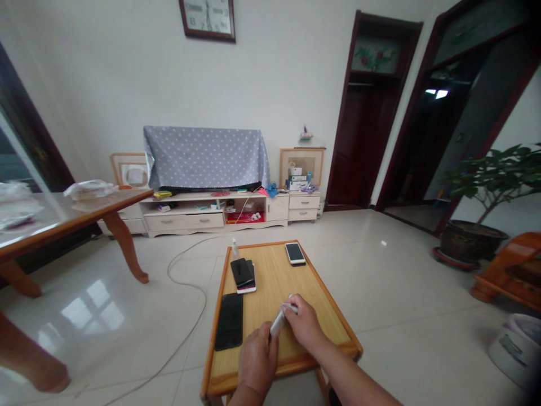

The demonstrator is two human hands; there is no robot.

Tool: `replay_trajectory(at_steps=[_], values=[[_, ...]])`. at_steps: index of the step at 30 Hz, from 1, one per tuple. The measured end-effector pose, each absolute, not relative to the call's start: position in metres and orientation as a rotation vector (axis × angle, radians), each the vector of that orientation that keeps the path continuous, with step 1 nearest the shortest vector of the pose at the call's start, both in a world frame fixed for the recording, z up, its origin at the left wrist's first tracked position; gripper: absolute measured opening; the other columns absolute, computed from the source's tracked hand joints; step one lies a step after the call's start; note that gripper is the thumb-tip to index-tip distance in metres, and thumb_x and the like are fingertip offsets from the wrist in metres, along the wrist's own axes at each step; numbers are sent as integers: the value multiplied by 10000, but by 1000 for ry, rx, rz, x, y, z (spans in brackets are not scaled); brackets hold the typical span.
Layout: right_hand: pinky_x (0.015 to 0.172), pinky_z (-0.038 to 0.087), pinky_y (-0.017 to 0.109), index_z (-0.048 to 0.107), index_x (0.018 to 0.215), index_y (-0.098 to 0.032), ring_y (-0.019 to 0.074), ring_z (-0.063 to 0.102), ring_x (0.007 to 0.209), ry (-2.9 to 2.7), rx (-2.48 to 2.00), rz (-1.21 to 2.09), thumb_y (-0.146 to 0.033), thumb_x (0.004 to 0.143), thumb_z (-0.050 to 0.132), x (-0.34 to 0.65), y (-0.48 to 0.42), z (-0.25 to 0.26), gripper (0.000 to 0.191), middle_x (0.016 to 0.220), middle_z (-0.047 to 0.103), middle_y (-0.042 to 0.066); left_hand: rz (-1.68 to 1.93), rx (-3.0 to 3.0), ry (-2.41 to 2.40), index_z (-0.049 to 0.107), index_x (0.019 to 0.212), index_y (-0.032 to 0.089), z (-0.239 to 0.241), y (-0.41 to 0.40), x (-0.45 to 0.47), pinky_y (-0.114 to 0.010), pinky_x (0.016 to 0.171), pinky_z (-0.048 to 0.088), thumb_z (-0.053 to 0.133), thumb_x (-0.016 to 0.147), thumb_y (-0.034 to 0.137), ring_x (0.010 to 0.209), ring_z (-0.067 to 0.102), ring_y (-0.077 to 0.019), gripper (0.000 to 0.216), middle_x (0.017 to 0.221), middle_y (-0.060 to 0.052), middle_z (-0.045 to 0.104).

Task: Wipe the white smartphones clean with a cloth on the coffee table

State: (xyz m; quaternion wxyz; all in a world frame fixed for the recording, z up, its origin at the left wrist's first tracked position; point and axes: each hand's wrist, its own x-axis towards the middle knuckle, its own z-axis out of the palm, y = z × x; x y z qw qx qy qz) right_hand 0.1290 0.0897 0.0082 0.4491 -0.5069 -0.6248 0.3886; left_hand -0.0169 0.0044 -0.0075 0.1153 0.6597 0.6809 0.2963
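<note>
My left hand [256, 356] and my right hand [303, 321] meet over the near part of a small wooden table [313, 282]. Together they grip a slim white phone [279, 321], seen edge-on and tilted; the right fingers wrap its upper end, the left its lower end. Just left of my left hand a large black phone [230, 320] lies flat, screen up. Farther back on the left is a short stack of phones [244, 275], the top one black. A white phone [295, 253] lies at the far right corner. A small spray bottle [235, 248] stands at the far left corner.
A glass-topped dining table [63, 217] stands at left. A TV stand [211, 211] holds a TV under a dotted cloth [205, 155] at the far wall. A cable [186, 316] trails over the tiled floor. At right are a potted plant [486, 203] and dark doorways [367, 124].
</note>
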Motion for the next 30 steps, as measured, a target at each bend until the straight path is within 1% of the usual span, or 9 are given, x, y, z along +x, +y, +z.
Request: replay_trajectory(at_steps=[4, 7, 9, 11, 15, 17, 20, 23, 30], values=[[534, 462, 254, 588, 818, -206, 178, 620, 612, -1362, -1348, 1068, -479, 821, 567, 143, 115, 0, 273, 682, 653, 22, 881, 1942, 2005, 613, 1052, 261, -7, 3, -16, -253, 726, 438, 371, 995, 363, 830, 658, -178, 269, 864, -35, 694], [478, 463, 234, 570, 846, -208, 154, 615, 561, -1239, -1379, 1146, -548, 849, 519, 149, 118, -3, 343, 691, 645, 17, 916, 1996, 1941, 630, 1072, 274, -4, 2, -15, -281, 778, 468, 375, 992, 359, 885, 651, -191, 280, 913, -48, 697], [447, 449, 221, 561, 816, -209, 144, 604, 534, -1191, -1394, 1190, -567, 833, 546, 153, 116, -6, 359, 670, 635, 11, 920, 2038, 1896, 641, 1079, 276, -2, 2, -15, -308, 820, 478, 382, 988, 349, 928, 639, -204, 284, 948, -62, 696], [423, 426, 209, 565, 772, -204, 139, 591, 510, -1169, -1409, 1238, -524, 798, 604, 156, 114, -10, 323, 628, 624, 8, 908, 2075, 1866, 648, 1084, 273, 0, 2, -15, -330, 849, 479, 394, 982, 330, 957, 625, -216, 279, 970, -71, 691], [431, 408, 198, 610, 753, -181, 132, 590, 515, -1136, -1433, 1299, -360, 739, 615, 163, 114, -21, 179, 616, 641, 20, 918, 2134, 1835, 652, 1078, 264, 2, 3, -14, -358, 913, 468, 480, 935, 297, 1035, 590, -231, 226, 1077, -70, 677], [432, 398, 199, 630, 761, -171, 128, 578, 505, -1127, -1439, 1315, -329, 716, 603, 166, 114, -26, 166, 607, 643, 18, 938, 2142, 1867, 650, 1076, 255, 1, 4, -12, -375, 965, 446, 544, 895, 306, 1091, 569, -242, 216, 1146, -72, 662], [428, 382, 204, 647, 775, -160, 122, 549, 474, -1127, -1433, 1330, -325, 698, 600, 169, 114, -29, 188, 572, 626, 5, 909, 2114, 1954, 624, 1128, 235, 0, 6, -10, -394, 989, 411, 625, 835, 373, 1121, 554, -264, 323, 1174, -79, 651], [435, 385, 209, 654, 792, -157, 122, 542, 465, -1129, -1420, 1331, -328, 698, 592, 170, 113, -27, 205, 565, 622, 2, 819, 2055, 2036, 591, 1189, 225, 1, 8, -8, -401, 968, 383, 632, 824, 449, 1107, 559, -280, 430, 1140, -79, 661], [518, 478, 244, 664, 805, -171, 170, 640, 586, -1146, -1418, 1288, -401, 768, 557, 170, 106, -23, 257, 677, 687, 52, 747, 1991, 2071, 555, 1250, 210, 1, 11, -7, -358, 961, 348, 571, 867, 450, 1123, 554, -261, 452, 1166, -89, 658]])
